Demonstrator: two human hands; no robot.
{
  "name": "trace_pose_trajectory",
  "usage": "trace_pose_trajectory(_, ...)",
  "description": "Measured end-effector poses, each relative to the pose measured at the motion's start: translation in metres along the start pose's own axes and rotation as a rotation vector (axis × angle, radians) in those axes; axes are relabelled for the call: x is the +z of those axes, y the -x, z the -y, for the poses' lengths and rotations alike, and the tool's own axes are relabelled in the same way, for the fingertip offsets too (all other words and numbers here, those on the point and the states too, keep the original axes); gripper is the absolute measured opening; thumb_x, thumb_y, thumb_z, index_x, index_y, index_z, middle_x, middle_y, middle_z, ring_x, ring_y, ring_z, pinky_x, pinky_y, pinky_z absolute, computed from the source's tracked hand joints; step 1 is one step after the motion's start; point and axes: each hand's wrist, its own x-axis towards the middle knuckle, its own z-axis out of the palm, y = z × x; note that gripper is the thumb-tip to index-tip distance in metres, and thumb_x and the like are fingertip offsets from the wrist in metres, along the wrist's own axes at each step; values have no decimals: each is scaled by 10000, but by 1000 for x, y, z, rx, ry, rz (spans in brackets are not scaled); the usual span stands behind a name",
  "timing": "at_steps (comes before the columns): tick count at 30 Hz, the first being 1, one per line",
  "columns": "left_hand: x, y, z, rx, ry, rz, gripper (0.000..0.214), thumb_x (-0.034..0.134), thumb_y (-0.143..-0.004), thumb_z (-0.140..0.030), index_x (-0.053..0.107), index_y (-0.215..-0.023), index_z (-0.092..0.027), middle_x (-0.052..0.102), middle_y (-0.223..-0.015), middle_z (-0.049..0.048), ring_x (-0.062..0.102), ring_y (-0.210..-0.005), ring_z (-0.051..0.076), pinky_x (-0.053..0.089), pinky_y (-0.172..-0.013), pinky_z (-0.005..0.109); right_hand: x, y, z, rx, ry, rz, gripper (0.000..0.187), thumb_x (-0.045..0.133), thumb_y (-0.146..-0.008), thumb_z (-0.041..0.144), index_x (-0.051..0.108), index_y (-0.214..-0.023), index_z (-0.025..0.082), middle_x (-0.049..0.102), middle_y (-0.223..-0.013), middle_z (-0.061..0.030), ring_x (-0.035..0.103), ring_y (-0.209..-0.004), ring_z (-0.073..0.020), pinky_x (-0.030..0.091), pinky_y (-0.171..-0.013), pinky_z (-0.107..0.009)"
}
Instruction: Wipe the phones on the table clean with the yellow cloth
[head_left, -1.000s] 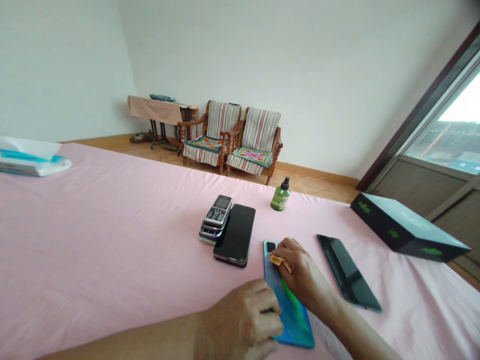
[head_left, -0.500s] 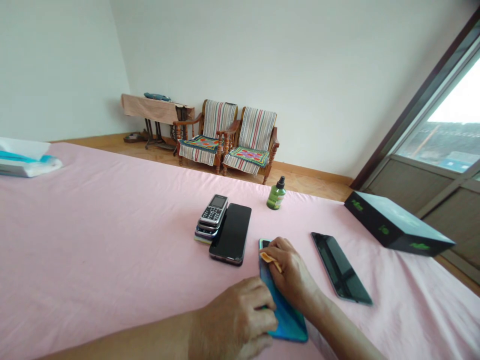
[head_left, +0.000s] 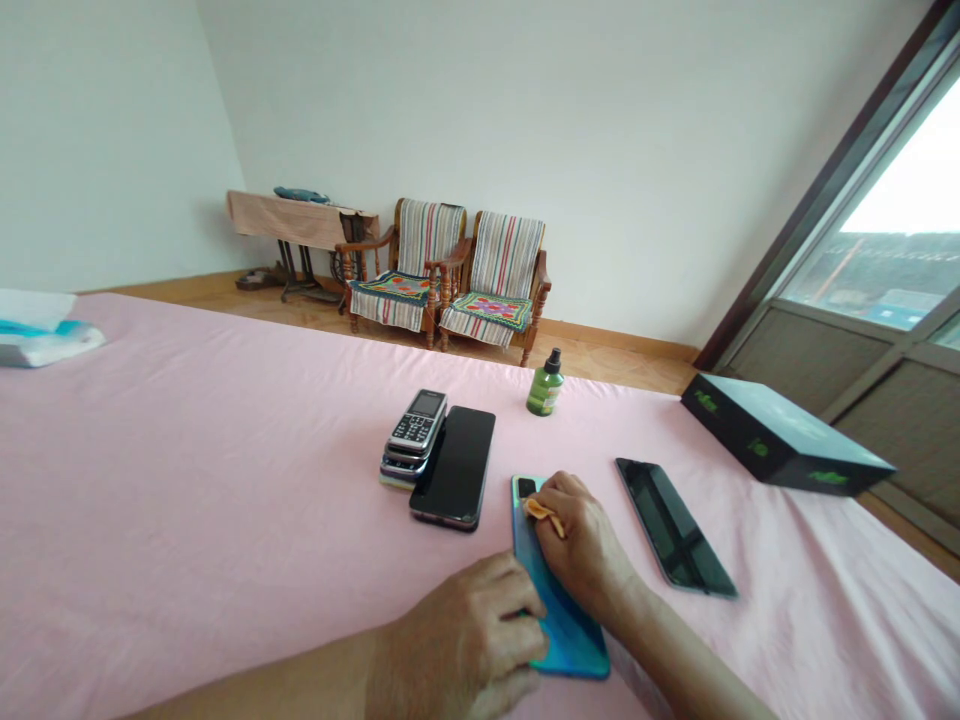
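Note:
A blue-green phone (head_left: pixel 562 625) lies back-up on the pink sheet (head_left: pixel 225 450) in front of me. My left hand (head_left: pixel 465 640) grips its near left edge with curled fingers. My right hand (head_left: pixel 581 545) rests on the phone's upper part, fingers closed on a small orange cloth (head_left: pixel 541 512) pressed near the camera. A black smartphone (head_left: pixel 455 465) lies just to the left, beside a stack of small keypad phones (head_left: pixel 412 435). Another dark phone (head_left: pixel 671 525) lies to the right.
A green spray bottle (head_left: pixel 545 385) stands behind the phones. A black box (head_left: pixel 780 435) with green print sits at the right edge. A tissue pack (head_left: pixel 37 330) lies far left. Two striped armchairs (head_left: pixel 450 280) and a covered table (head_left: pixel 300 225) stand by the far wall.
The view has shifted slightly, so everything sits a little more to the left. Both hands stay on the blue-green phone, the right hand with the cloth near its top.

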Motion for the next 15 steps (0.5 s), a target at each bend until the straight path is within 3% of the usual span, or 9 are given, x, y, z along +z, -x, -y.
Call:
trace_pose_trajectory(5,2,1,3,30,10,-15,51,618,-902,-159,578,-909,-190,614,-1047,44,549,-945,183,458,-879,285,-8,7,-11,56,-2,-52,216,471,-736,24,553,-626,190,544,-724,-24,523,-735,-174,362,-645,-282)
trace_pose_trajectory(11,4,0,10,96,-60,21,88,666,-901,-237,599,-909,-181,639,-1023,34,572,-923,171,454,-881,262,-14,19,2,112,-231,98,241,443,-693,-10,521,-595,196,519,-670,7,515,-649,-139,347,-586,-256)
trace_pose_trajectory(15,0,0,1,14,-97,-4,91,661,-912,-233,608,-969,-186,649,-1023,39,571,-936,185,441,-902,279,-12,20,4,129,-279,56,235,447,-756,21,570,-665,200,549,-738,-13,532,-697,-154,368,-606,-259)
